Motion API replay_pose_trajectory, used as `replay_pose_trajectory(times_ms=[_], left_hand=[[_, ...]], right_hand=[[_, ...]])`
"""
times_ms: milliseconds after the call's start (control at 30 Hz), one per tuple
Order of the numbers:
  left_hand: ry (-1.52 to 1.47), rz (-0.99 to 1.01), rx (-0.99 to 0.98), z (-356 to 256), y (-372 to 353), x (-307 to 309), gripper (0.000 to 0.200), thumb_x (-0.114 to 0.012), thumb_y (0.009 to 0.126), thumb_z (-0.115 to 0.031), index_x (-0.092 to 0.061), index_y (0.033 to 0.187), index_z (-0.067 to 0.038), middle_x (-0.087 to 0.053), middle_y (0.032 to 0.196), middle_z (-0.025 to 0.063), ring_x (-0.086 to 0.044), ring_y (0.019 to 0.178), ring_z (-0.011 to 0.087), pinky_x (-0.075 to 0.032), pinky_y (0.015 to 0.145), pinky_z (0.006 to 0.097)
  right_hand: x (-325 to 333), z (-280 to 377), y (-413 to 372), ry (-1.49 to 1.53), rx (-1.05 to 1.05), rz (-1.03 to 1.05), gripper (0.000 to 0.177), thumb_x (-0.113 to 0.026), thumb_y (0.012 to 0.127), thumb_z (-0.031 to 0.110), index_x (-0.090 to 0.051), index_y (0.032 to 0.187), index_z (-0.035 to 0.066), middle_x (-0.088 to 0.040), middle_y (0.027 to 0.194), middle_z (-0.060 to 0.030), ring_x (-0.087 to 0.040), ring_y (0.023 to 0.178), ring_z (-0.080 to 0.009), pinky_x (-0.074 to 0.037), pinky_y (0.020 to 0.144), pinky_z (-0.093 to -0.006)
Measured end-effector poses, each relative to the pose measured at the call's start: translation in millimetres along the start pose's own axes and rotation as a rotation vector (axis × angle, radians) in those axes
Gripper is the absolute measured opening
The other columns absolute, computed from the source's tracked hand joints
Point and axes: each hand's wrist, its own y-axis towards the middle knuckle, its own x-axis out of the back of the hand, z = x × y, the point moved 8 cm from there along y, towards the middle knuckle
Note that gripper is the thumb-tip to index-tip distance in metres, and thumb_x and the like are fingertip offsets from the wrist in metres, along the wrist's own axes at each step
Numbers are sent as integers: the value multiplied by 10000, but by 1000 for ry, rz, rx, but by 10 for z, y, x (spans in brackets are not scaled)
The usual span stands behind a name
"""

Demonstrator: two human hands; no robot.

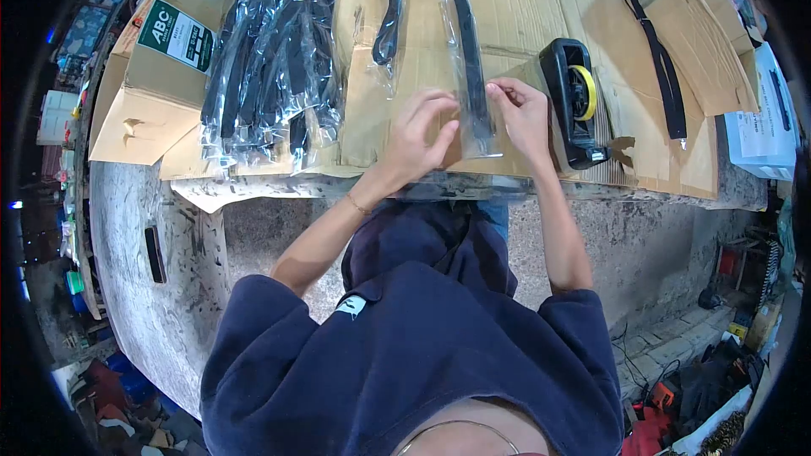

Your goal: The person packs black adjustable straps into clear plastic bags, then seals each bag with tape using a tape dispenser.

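A clear plastic sleeve with a black strap (470, 51) inside lies lengthwise on the cardboard between my hands. Just left of it, my left hand (422, 131) is curved with thumb and fingers apart, holding nothing that I can see. On the sleeve's right side, my right hand (519, 110) has its thumb and fingertips pinched together; what they grip is too small to make out. Close to my right wrist stands a black tape dispenser (568, 105) with a yellow-cored roll. Another bagged black strap (389, 17) lies farther left.
A heap of bagged black straps (279, 67) covers the left side, beside an open cardboard box (152, 97). At right lie a loose black strap (663, 67), another cardboard box (697, 42) and a light blue box (760, 118). A phone (155, 254) rests on the lower-left surface.
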Motion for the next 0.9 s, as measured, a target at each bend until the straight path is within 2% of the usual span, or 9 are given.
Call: replay_pose_trajectory(times_ms=[167,267,333,433,500,600,700,800,900], left_hand=[[319,177,-157,-76,241,-377,331,-586,897,-207,-590,1169,-18,-544,1278,143,-469,1256,315,-352,1067,461],[394,225,-175,31,183,-500,332,-541,922,-235,-589,1172,-21,-543,1291,131,-458,1267,311,-323,1086,478],[401,234,-167,58,182,-503,330,-527,929,-237,-589,1174,-23,-540,1301,131,-452,1275,310,-308,1096,483],[363,247,-147,42,203,-490,331,-534,925,-233,-591,1175,-24,-534,1316,132,-450,1279,309,-304,1102,479],[403,245,-117,63,205,-485,324,-541,919,-226,-597,1165,-23,-534,1314,137,-456,1273,308,-307,1099,476],[365,238,-113,77,203,-483,318,-552,912,-222,-604,1154,-23,-535,1312,140,-461,1267,309,-313,1094,472],[365,222,-132,92,215,-489,304,-567,908,-244,-613,1133,-44,-550,1284,125,-475,1260,286,-330,1073,479],[362,228,-122,88,215,-475,314,-567,908,-238,-609,1143,-32,-545,1299,127,-468,1267,290,-323,1083,475],[365,234,-109,94,187,-489,326,-566,911,-234,-603,1159,-25,-540,1314,124,-461,1276,294,-316,1094,471]], right_hand=[[-27,-172,21,-93,-135,25,197,-691,855,98,-678,989,-46,-602,687,-8,-494,616,-49,-404,555,-228],[104,-26,-51,-449,-82,-122,253,-728,814,111,-672,1021,-23,-580,706,-44,-489,590,-87,-411,548,-265],[112,352,-251,-485,180,-206,288,-756,774,109,-670,1026,1,-567,760,-75,-501,591,-122,-417,541,-293],[316,869,-774,-331,177,-134,209,-733,782,48,-668,976,4,-588,861,-56,-502,639,-135,-423,562,-280],[775,1251,-932,-605,321,-322,139,-712,805,30,-677,936,-1,-605,881,-52,-525,655,-139,-437,607,-257],[1515,1036,-790,-741,120,-444,114,-694,833,64,-687,919,-9,-624,867,-61,-565,674,-144,-449,653,-240],[1593,541,-604,-454,-351,-62,220,-681,849,144,-686,941,-57,-647,768,-37,-563,681,-111,-448,662,-241],[1536,464,-553,-292,-498,10,202,-687,844,133,-692,910,-58,-642,751,-14,-548,691,-79,-437,652,-239],[1601,442,-496,-341,-395,29,174,-683,850,130,-702,893,-37,-624,747,7,-523,683,-61,-416,635,-223]])
